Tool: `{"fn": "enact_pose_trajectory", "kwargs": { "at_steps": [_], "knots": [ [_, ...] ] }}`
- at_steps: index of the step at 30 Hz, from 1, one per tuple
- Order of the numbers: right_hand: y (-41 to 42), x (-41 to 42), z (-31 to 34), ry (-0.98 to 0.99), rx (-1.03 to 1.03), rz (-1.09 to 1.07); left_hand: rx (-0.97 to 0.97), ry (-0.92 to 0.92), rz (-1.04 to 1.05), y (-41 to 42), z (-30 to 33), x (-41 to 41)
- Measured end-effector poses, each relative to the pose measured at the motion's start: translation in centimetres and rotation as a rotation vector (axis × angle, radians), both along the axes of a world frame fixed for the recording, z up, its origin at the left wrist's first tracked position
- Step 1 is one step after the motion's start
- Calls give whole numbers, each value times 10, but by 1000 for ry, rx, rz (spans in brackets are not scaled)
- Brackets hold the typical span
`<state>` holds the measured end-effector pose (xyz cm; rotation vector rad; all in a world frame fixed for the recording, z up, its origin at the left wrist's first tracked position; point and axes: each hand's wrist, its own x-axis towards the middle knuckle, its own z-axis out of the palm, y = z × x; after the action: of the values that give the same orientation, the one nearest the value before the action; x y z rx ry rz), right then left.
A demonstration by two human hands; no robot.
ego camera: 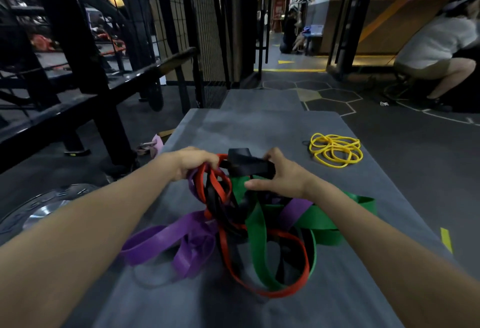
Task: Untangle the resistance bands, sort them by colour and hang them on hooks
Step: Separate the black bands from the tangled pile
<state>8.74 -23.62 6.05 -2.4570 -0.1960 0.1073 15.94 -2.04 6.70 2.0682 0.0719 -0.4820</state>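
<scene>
- Our left hand (193,162) is gripping red and purple strands of the tangled bands (233,223) lying on the grey mat (259,125).
- Our right hand (281,177) is pinching a black band (249,165).
- Yellow bands (335,149) are lying apart, far right.

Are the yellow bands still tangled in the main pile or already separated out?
Separated: the yellow bands lie apart on the grey mat, clear of the tangled pile.

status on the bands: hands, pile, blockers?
Left hand grips red and purple strands; right hand holds black band. Tangle still knotted on mat. Yellow bands lie apart. No hooks in view.
</scene>
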Motion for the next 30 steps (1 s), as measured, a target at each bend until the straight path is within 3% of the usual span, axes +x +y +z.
{"fn": "enact_pose_trajectory", "kwargs": {
  "at_steps": [3,8,13,18,24,30],
  "knots": [
    [6,-7,4,-39,7,31,-37,26,-9,4,4,-3],
    [15,-14,5,-301,-501,131,10,49,-79,2,12,-13],
    [16,-15,-2,-346,-709,-16,-19,106,-134,8,20,-25],
    [20,-12,-13,-315,-692,-88,-52,147,-198,17,20,-33],
    [29,-9,-13,-252,-503,-104,-67,115,-180,15,10,-34],
    [35,-10,-21,-184,-479,-65,-295,71,-151,1,21,-37]
  ]
}}
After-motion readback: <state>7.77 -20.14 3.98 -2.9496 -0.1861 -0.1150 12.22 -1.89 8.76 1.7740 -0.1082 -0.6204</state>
